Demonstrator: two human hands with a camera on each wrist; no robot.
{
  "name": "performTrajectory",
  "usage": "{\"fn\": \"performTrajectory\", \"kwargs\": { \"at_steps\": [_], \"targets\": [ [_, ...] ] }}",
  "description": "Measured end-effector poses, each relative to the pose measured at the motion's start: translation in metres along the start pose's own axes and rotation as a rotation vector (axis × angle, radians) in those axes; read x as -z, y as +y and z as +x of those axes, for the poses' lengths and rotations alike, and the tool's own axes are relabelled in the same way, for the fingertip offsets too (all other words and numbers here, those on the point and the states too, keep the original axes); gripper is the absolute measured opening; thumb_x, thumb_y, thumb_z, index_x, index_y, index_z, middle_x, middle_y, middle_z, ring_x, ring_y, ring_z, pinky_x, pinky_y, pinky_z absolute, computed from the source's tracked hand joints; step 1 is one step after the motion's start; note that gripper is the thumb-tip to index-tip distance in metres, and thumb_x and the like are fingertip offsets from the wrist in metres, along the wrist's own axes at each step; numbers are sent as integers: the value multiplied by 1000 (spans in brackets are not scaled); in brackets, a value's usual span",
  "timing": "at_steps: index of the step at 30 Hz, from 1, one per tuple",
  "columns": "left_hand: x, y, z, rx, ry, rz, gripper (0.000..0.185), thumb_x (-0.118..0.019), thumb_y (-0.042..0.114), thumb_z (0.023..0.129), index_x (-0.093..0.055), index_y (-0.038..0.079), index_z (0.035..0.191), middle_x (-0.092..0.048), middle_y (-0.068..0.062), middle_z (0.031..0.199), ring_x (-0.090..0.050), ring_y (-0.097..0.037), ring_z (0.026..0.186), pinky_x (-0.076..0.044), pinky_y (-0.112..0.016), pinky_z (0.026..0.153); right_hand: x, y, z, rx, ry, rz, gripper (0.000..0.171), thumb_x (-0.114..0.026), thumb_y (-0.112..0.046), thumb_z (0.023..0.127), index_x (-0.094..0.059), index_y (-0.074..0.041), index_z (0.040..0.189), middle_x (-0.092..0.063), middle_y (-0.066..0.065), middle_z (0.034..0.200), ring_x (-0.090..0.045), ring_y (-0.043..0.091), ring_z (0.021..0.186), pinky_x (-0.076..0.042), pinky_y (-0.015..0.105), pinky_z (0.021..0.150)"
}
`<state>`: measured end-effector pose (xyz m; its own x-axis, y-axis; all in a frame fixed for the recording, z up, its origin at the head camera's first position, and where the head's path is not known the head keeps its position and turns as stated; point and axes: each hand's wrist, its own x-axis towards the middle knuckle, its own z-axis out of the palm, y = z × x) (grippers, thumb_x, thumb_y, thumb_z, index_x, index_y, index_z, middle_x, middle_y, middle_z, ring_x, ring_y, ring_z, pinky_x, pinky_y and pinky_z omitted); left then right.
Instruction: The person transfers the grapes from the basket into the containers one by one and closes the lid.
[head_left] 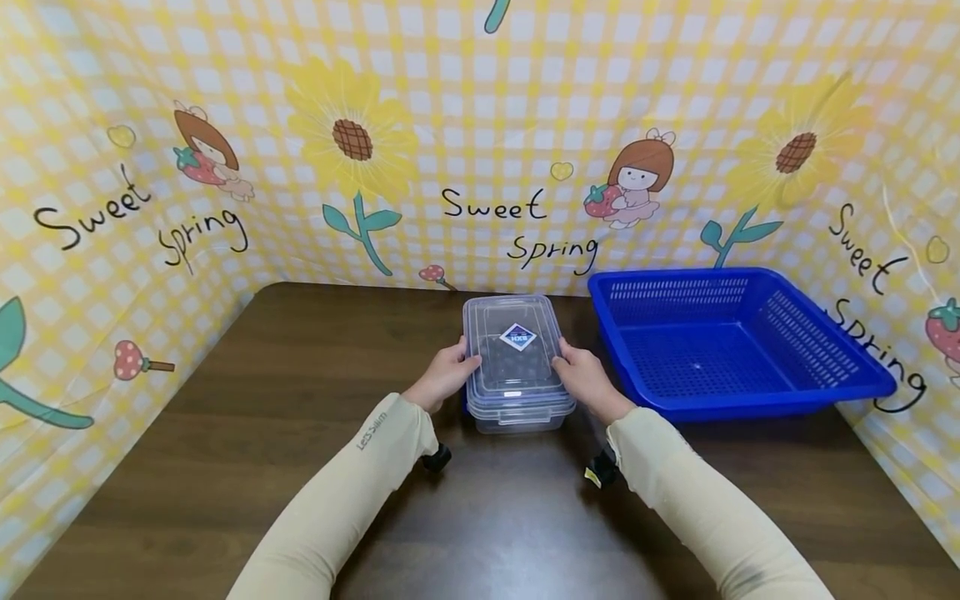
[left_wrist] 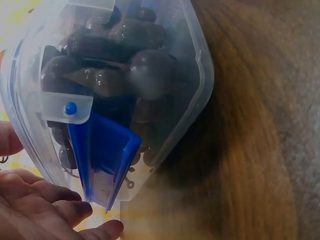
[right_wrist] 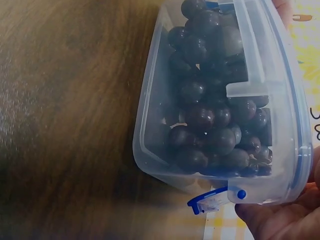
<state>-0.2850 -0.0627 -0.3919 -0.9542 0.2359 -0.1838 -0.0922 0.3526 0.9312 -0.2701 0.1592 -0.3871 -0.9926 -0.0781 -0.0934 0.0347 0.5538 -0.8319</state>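
Observation:
A clear plastic food container (head_left: 521,422) stands on the table in the middle of the head view. Its transparent lid (head_left: 513,371) carries a diamond-shaped blue and white label. Dark round grapes (right_wrist: 205,117) show through the wall. My left hand (head_left: 441,375) holds the container's left side, thumb on the lid's edge, fingers (left_wrist: 47,202) near a hanging blue clip (left_wrist: 107,155). On the opposite side my right hand (head_left: 591,381) grips the edge, thumb likewise on top. Another blue-edged clip (right_wrist: 207,200) hangs swung out in the right wrist view. Some fingers are hidden behind the container.
A large blue plastic basket (head_left: 757,400) with slotted walls sits to the right of the container. The brown wooden table (head_left: 315,350) ends at a yellow checked cloth (head_left: 487,133) hanging at the back and both sides.

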Motion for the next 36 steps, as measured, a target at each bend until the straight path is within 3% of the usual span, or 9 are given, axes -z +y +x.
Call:
{"fn": "performTrajectory", "kwargs": {
  "at_steps": [5,14,36],
  "targets": [
    [0,0,2,4,3,19,57,-45,17,102,-19,-5,148,-12,-14,157,-13,-25,143,-15,-37,115,1,-2,-2,43,23,-97,50,-42,-9,101,-26,10,144,-29,23,149,-29,33,138,-24,44,111],
    [1,0,1,15,-2,37,60,-44,18,102,-15,-4,150,-9,-13,158,-13,-26,143,-16,-38,115,0,-4,-4,102,56,-178,48,-44,-8,99,-32,13,141,-36,26,143,-36,36,133,-29,45,110],
    [-1,0,-4,-6,-10,95,59,-44,18,102,-17,-5,149,-11,-14,157,-16,-27,143,-17,-38,114,-3,1,-10,137,98,-205,48,-43,-9,99,-34,15,139,-38,27,141,-38,36,132,-30,45,109]
  ]
}}
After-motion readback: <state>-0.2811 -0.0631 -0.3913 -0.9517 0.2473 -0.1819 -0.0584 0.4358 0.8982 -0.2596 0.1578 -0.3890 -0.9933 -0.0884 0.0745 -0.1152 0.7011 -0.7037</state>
